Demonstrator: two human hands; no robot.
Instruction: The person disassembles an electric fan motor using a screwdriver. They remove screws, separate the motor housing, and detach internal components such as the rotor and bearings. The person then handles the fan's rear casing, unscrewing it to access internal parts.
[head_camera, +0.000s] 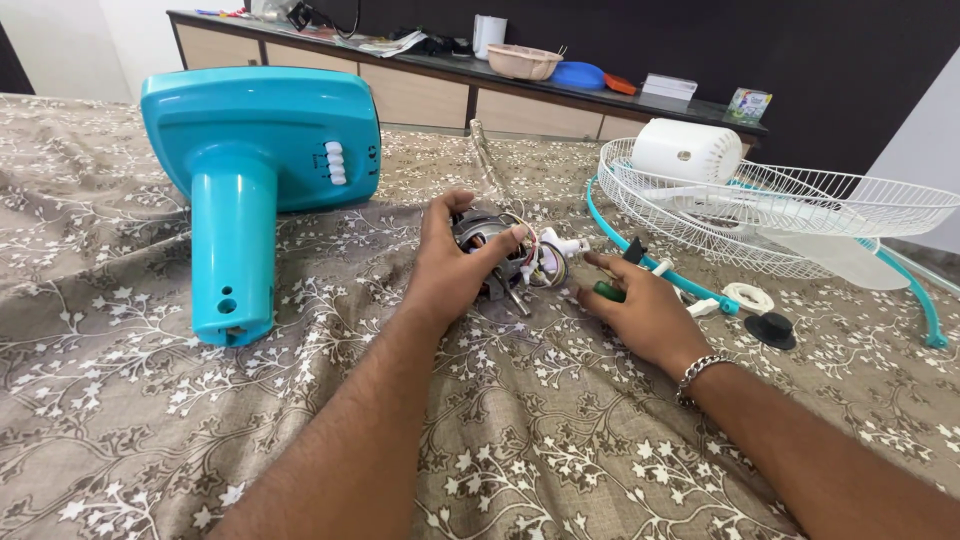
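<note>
Steadying a fan motor (497, 250) on the bed (560, 440), the left hand (452, 265) clasps it; just right, the right hand (640, 310) pinches a screwdriver (608, 291).

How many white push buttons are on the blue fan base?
4, stacked in one vertical column on the blue fan base, right of its neck: top, second, third, bottom.

On the counter ahead of you, a small colourful box (749, 104) stands at the right end, beside a flat white box (669, 86).
</note>
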